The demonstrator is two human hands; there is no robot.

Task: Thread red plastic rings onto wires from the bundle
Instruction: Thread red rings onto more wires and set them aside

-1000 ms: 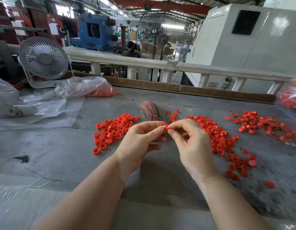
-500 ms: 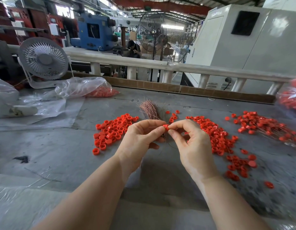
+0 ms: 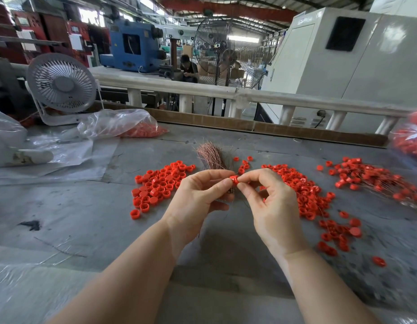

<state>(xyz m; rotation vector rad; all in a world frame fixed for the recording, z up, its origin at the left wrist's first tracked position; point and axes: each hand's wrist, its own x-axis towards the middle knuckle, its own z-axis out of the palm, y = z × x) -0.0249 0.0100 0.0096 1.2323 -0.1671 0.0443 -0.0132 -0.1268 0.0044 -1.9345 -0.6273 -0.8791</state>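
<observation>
A single red ring [image 3: 234,179] is pinched between the thumb tips and forefingers of both hands, just above the grey table. My left hand [image 3: 198,202] also grips the lower end of the copper wire bundle [image 3: 211,156], whose brush-like tips fan out behind the fingers. My right hand [image 3: 270,206] holds the ring from the right side. A thin wire hangs below the hands; whether it passes through the ring is hidden. One pile of loose red rings [image 3: 159,183] lies to the left and a second pile [image 3: 308,195] to the right.
Rings on wires [image 3: 375,181] lie at the far right. A clear bag of red rings [image 3: 123,126] and a white desk fan [image 3: 61,86] stand at the back left. Plastic sheeting [image 3: 50,157] covers the left. A cardboard strip [image 3: 261,125] edges the table's far side.
Both hands stay together on the ring. They have shifted very slightly upward, with the fingertips adjusting around the ring.
</observation>
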